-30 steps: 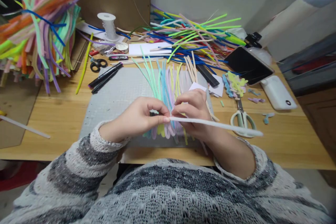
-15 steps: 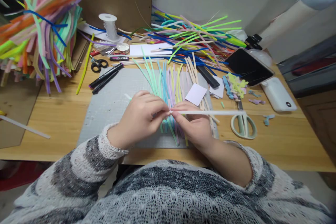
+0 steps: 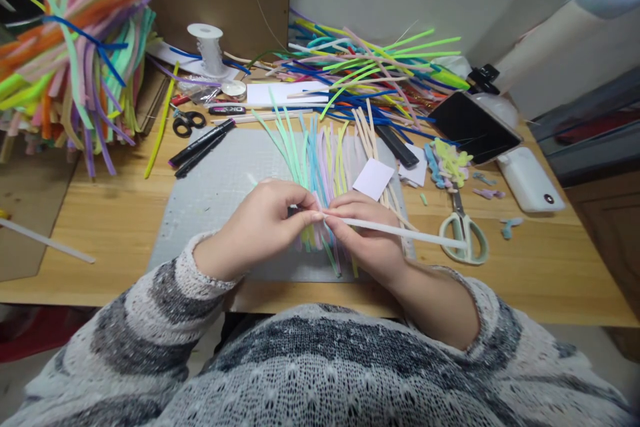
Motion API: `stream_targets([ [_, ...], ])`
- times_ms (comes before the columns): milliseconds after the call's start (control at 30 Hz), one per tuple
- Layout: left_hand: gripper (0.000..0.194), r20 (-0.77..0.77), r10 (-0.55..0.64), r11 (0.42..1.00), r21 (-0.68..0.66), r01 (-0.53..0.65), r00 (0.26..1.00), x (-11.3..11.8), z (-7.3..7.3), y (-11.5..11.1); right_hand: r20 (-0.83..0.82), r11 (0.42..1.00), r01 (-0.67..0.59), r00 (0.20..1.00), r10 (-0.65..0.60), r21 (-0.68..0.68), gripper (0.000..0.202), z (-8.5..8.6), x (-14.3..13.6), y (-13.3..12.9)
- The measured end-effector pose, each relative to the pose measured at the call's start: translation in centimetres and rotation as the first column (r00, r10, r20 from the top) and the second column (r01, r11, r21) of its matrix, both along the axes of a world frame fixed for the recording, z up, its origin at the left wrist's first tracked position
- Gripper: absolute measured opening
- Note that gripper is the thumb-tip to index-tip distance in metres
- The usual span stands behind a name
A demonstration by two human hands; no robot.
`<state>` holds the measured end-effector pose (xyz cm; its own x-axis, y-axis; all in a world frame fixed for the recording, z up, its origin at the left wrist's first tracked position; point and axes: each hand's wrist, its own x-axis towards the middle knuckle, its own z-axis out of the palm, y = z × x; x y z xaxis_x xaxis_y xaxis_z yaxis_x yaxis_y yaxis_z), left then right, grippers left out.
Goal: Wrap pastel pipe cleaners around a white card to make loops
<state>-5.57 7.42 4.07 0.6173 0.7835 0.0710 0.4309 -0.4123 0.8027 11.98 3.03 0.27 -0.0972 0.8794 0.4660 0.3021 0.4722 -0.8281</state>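
Note:
A long white pipe cleaner (image 3: 410, 232) runs rightward from between my fingertips, its far end over the green-handled scissors (image 3: 464, 240). My left hand (image 3: 267, 223) pinches its left end between thumb and forefinger. Close against those fingertips, my right hand (image 3: 367, 233) holds the same strip with thumb and fingers. A short pale pink piece shows at the left fingertips; whether it joins the strip I cannot tell. Beneath both hands, rows of pastel pipe cleaners (image 3: 313, 153) lie on the grey cutting mat (image 3: 200, 213).
Black markers (image 3: 203, 150), black scissors (image 3: 189, 123) and a spool (image 3: 207, 50) lie at the back left. A white card (image 3: 373, 179) rests right of centre. Further right are a dark phone (image 3: 475, 127), a white case (image 3: 531, 180) and small twisted pieces (image 3: 450, 161). A large colourful bundle (image 3: 75, 60) stands left.
The white strip's right end has swung downward over the scissors. My left hand has shifted slightly left, with its fingers at a new angle. My right hand has hardly moved.

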Motion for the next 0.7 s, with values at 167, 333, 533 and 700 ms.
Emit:
stream_targets([
  [167,0.017,0.069,0.011,0.989,-0.147,-0.001,0.998,0.0,0.0,0.0,-0.037,1.000,-0.025,0.999,0.025,0.010,0.014,0.2,-0.1,-0.2],
  [333,0.013,0.087,0.005,0.979,-0.201,0.012,0.996,0.0,0.0,-0.2,-0.090,1.000,-0.011,0.996,0.011,-0.001,0.013,-0.3,-0.3,-0.4],
  [533,0.012,0.073,0.018,0.999,0.038,-0.021,0.997,-0.1,-0.4,-0.1,-0.079,0.999,-0.028,0.996,0.029,0.018,0.015,-0.4,-0.5,-0.3],
  [700,0.005,0.040,0.080,0.941,0.328,-0.089,0.996,-0.6,0.1,0.0,0.283,0.997,-0.072,0.956,0.078,-0.031,0.022,1.3,1.9,0.2],
])
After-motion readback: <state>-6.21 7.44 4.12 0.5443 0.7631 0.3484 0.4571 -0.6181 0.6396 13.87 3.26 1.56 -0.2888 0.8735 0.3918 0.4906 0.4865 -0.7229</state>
